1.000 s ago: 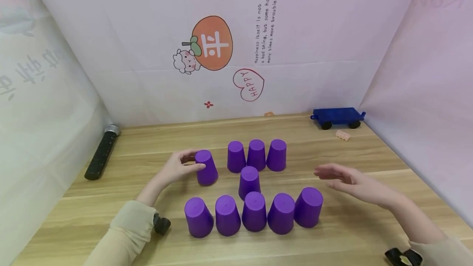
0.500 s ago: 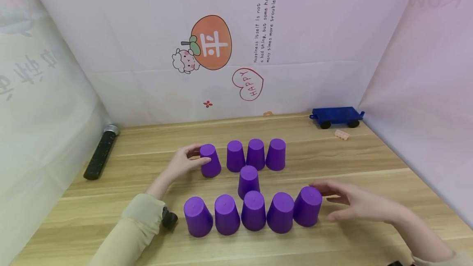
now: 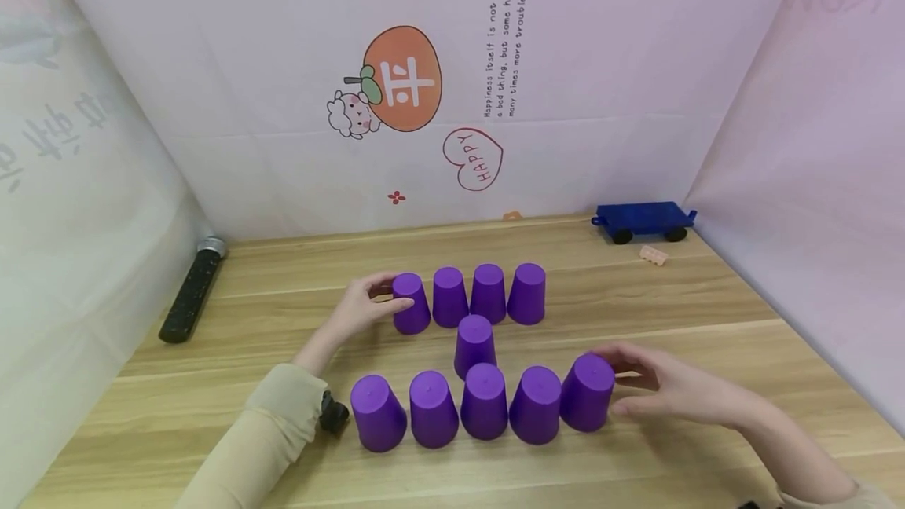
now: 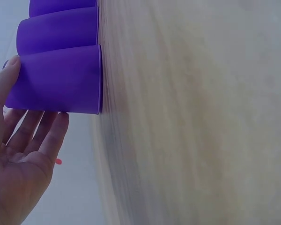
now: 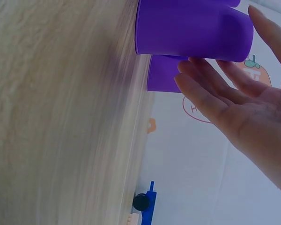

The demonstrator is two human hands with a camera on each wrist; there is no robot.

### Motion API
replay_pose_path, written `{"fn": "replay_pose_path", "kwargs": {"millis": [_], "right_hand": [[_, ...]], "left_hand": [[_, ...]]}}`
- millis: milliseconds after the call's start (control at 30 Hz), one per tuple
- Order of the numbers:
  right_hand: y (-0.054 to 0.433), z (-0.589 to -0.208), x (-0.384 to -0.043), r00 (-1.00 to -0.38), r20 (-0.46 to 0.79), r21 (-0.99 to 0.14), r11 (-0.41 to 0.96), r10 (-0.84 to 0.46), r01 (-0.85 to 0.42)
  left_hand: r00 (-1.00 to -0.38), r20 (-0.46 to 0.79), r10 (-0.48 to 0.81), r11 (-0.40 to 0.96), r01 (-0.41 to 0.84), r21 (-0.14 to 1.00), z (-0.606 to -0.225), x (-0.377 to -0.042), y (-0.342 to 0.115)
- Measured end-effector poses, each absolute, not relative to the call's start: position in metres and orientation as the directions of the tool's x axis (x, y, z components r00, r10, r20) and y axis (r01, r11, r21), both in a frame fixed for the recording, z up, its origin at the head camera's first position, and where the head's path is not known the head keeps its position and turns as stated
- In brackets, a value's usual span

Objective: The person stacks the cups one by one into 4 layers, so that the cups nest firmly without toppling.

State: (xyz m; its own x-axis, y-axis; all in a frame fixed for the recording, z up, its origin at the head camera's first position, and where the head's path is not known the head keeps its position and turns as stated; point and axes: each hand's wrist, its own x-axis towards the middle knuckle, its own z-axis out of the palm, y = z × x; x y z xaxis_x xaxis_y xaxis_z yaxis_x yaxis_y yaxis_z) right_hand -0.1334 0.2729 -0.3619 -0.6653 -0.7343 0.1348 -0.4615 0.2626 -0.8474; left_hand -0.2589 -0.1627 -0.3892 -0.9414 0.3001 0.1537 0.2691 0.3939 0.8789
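Note:
Purple cups stand upside down on the wooden table. At the left end of the back row, my left hand grips a purple cup, thumb on its near side and fingers behind. Its neighbour, another purple cup, is right beside it. My right hand reaches around the purple cup at the right end of the front row. Its loosely extended fingers lie along that cup's side, and the thumb stays near the cup's closed end. A single purple cup stands between the rows.
A black microphone lies at the left. At the back right are a blue toy wagon and a small pink block. Printed white sheets wall the table at the back and both sides.
My left hand has slid its cup back and to the right, up beside the back row. The right hand has come forward and left to the front row's end cup.

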Motion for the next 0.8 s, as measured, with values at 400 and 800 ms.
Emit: {"fn": "replay_pose_path", "kwargs": {"millis": [400, 800], "right_hand": [[0.265, -0.358, -0.138, -0.685, 0.14, -0.832, 0.29, -0.715, -0.474], [0.259, -0.362, -0.14, -0.692, 0.166, -0.815, 0.297, -0.702, -0.497]], "left_hand": [[-0.939, 0.156, 0.306, 0.388, 0.273, 0.881, -0.392, -0.263, -0.162], [-0.929, 0.17, 0.329, 0.365, 0.292, 0.884, -0.391, -0.261, -0.162]]}}
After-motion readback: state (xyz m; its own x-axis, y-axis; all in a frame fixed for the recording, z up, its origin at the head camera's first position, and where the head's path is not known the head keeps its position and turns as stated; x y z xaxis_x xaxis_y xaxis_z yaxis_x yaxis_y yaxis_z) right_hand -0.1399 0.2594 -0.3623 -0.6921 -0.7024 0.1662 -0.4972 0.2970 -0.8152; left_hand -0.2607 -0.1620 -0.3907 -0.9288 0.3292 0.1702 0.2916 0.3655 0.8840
